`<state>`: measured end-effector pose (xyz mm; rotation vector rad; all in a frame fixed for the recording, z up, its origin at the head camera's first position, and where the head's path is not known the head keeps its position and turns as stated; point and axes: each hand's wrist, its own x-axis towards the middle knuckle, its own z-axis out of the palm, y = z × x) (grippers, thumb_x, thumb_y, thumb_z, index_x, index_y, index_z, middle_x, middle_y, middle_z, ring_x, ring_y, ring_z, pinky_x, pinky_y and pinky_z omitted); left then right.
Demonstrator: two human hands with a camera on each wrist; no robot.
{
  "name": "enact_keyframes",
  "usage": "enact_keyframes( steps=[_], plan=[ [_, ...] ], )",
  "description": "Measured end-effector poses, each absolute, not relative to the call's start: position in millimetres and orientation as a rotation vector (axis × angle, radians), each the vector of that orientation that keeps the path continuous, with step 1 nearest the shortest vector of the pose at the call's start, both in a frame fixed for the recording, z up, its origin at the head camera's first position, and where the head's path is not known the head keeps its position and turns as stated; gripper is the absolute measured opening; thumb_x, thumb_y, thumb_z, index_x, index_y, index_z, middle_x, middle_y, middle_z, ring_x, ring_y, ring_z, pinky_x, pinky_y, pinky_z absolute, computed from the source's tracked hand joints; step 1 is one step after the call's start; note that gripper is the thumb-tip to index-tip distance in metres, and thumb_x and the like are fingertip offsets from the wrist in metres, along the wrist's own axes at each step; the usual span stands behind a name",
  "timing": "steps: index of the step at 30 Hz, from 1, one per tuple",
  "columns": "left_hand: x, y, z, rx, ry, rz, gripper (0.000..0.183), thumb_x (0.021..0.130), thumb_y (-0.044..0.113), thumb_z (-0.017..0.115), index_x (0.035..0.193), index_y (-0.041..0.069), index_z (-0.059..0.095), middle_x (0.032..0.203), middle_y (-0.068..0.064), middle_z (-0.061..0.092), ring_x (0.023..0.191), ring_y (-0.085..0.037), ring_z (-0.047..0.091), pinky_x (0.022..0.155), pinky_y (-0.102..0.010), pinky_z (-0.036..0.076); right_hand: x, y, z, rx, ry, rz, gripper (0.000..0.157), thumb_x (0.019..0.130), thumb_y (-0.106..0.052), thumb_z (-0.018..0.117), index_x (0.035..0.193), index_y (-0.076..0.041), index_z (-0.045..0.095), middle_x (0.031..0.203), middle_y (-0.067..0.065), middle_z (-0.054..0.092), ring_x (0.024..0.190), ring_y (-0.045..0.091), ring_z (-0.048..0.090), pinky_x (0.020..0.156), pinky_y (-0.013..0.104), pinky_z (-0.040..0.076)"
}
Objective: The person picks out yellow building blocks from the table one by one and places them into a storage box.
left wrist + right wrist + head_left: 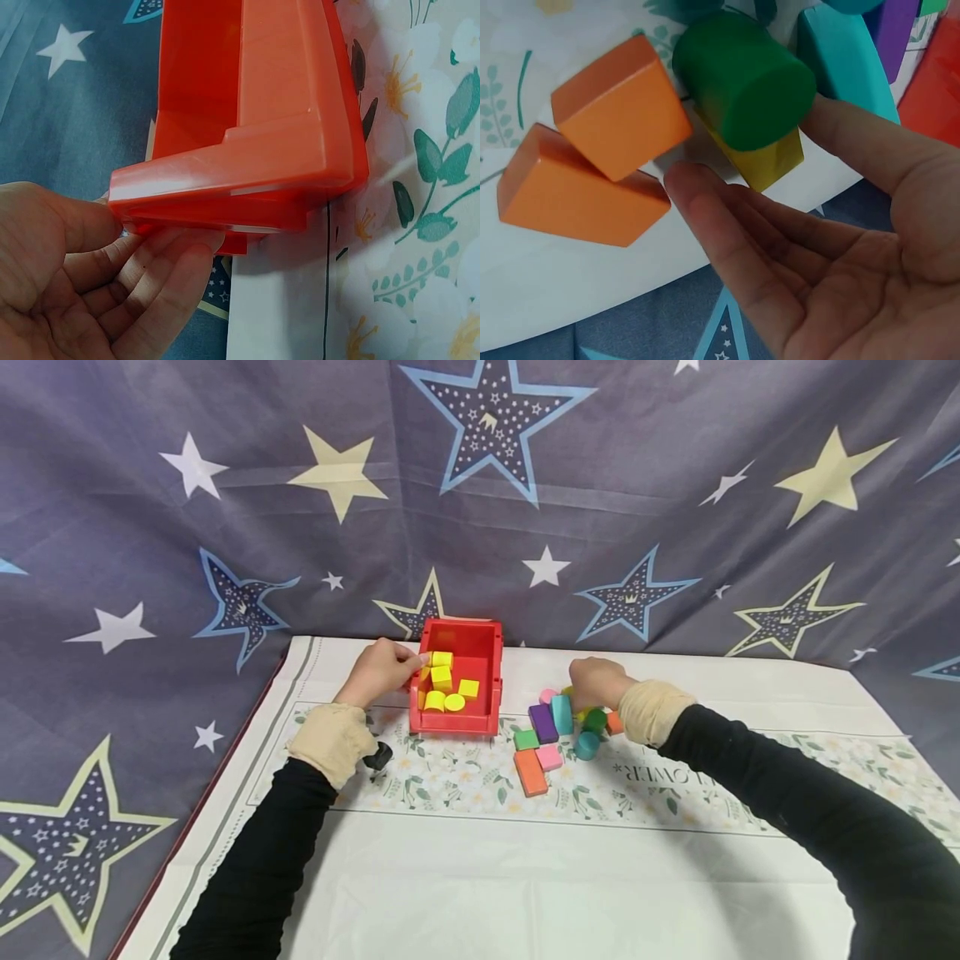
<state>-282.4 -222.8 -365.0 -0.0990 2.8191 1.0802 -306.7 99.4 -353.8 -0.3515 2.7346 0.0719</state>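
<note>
My left hand (381, 670) holds the left side of a red plastic bin (456, 723), thumb on the rim and fingers beneath it in the left wrist view. Several yellow blocks (441, 678) lie inside the bin. To the right, my right hand (597, 683) reaches down over a group of coloured blocks. In the right wrist view its thumb and fingers are spread on either side of a yellow block (774, 160), with nothing visibly gripped. A green cylinder (746, 82) partly covers that block. Two orange blocks (622, 112) lie beside the fingertips.
Nearer the front lie an orange block (531, 772), a pink block (550, 757), a green block (526, 740), a purple block (543, 724) and teal pieces (587, 745). A starry curtain (630, 460) hangs behind the white, flower-printed cloth (525, 877). A small black object (378, 757) is by the left wrist.
</note>
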Motion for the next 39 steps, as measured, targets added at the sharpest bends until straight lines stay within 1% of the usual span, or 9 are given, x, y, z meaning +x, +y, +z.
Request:
enact_keyframes(
  steps=[12, 20, 27, 29, 35, 39],
  plan=[
    [-281.8, -221.9, -366.7, -0.097, 2.825, 1.082, 0.037, 0.102, 0.032, 0.063, 0.117, 0.0, 0.073, 0.108, -0.018, 0.075, 0.086, -0.025, 0.074, 0.079, -0.034, 0.06, -303.5, 97.8, -357.7, -0.308, 2.767, -0.02, 0.018, 0.083, -0.01, 0.072, 0.098, -0.001, 0.067, 0.083, 0.008, 0.064, 0.065, 0.017, 0.056, 0.055, 0.027, 0.045],
    [-280.0, -221.4, -366.0, -0.085, 2.84, 1.083, 0.037, 0.102, 0.032, 0.063, 0.116, 0.0, 0.074, 0.105, -0.018, 0.076, 0.084, -0.023, 0.073, 0.076, -0.033, 0.059, -304.3, 98.4, -359.8, -0.327, 2.802, -0.03, 0.019, 0.081, -0.009, 0.072, 0.098, -0.001, 0.068, 0.083, 0.009, 0.066, 0.066, 0.018, 0.056, 0.055, 0.028, 0.046],
    [-279.9, -221.6, -366.5, -0.082, 2.842, 1.09, 0.036, 0.101, 0.033, 0.063, 0.112, 0.0, 0.075, 0.101, -0.017, 0.076, 0.083, -0.023, 0.072, 0.072, -0.03, 0.056, -305.2, 98.6, -361.5, -0.315, 2.779, -0.059, 0.011, 0.085, -0.009, 0.07, 0.092, -0.002, 0.066, 0.078, 0.007, 0.062, 0.061, 0.016, 0.052, 0.051, 0.026, 0.042],
    [-280.1, -221.7, -366.1, -0.086, 2.838, 1.093, 0.037, 0.102, 0.033, 0.063, 0.112, 0.0, 0.075, 0.102, -0.017, 0.076, 0.082, -0.022, 0.072, 0.072, -0.03, 0.057, -305.6, 98.8, -361.2, -0.314, 2.779, -0.06, 0.012, 0.084, -0.009, 0.07, 0.092, -0.002, 0.066, 0.078, 0.007, 0.062, 0.061, 0.016, 0.053, 0.051, 0.026, 0.042],
    [-282.0, -222.3, -365.7, -0.102, 2.806, 1.11, 0.039, 0.103, 0.032, 0.062, 0.12, -0.002, 0.072, 0.112, -0.02, 0.075, 0.081, -0.022, 0.075, 0.082, -0.037, 0.061, -307.1, 98.2, -359.3, -0.337, 2.791, -0.051, 0.012, 0.081, -0.006, 0.068, 0.092, -0.002, 0.066, 0.079, 0.008, 0.064, 0.062, 0.017, 0.055, 0.052, 0.027, 0.044],
    [-282.3, -222.6, -365.2, -0.099, 2.812, 1.099, 0.039, 0.103, 0.032, 0.062, 0.12, -0.001, 0.072, 0.112, -0.02, 0.075, 0.082, -0.022, 0.075, 0.082, -0.037, 0.061, -306.5, 98.1, -356.4, -0.343, 2.796, -0.054, 0.015, 0.081, -0.006, 0.066, 0.096, -0.002, 0.066, 0.083, 0.01, 0.066, 0.066, 0.019, 0.057, 0.054, 0.028, 0.046]
  ],
)
